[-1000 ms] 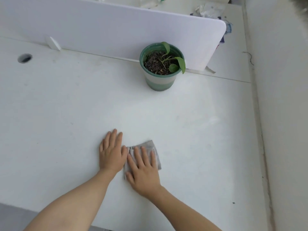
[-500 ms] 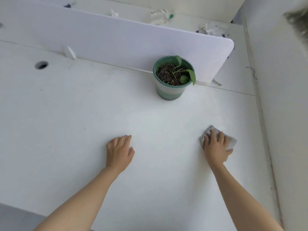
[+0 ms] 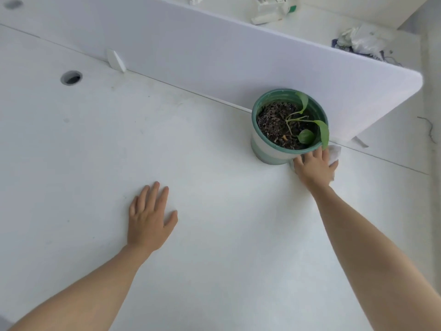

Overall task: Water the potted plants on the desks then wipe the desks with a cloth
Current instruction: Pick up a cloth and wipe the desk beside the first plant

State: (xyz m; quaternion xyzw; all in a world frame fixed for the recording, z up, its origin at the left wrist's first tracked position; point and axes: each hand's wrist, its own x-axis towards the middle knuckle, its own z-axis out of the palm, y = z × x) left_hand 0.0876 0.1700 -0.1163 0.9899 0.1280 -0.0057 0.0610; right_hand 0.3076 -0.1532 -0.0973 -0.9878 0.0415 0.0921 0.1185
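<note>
**op_desk7:** Cloth (image 3: 333, 156) is mostly hidden under my right hand (image 3: 314, 166), right of centre in the frame. Only a pale corner pokes out past the fingers on the right side, plus a sliver at the lower left of the hand. Can't tell how it's folded. Fingertips reach up to the base of the pot (image 3: 274, 149) and a drooping leaf covers a bit of them, so whether they touch the pot I can't say.

**remote_viewer:** Counts?

**op_desk7:** One pot, green rim, pale banded side, dark soil, with one small plant (image 3: 306, 130) showing three leaves. One cloth. Two hands, both bare arms cut off at the bottom edge. One white divider panel (image 3: 214, 56) running across the top of the frame, with the pot sitting right against it. One round cable hole (image 3: 71, 77) at upper left. Behind the divider there's some white clutter at top centre and a crumpled bundle at upper right, too blurry to name.

**remote_viewer:** And the fingers?

**op_desk7:** Right hand is flat, palm down, fingers close together, pressing the cloth onto the desk (image 3: 214, 235), nothing pinched. Left hand (image 3: 149, 220) is lower left of centre, flat on bare desk, fingers slightly spread and thumb out to the right, holding nothing, well apart from the cloth and pot.
</note>
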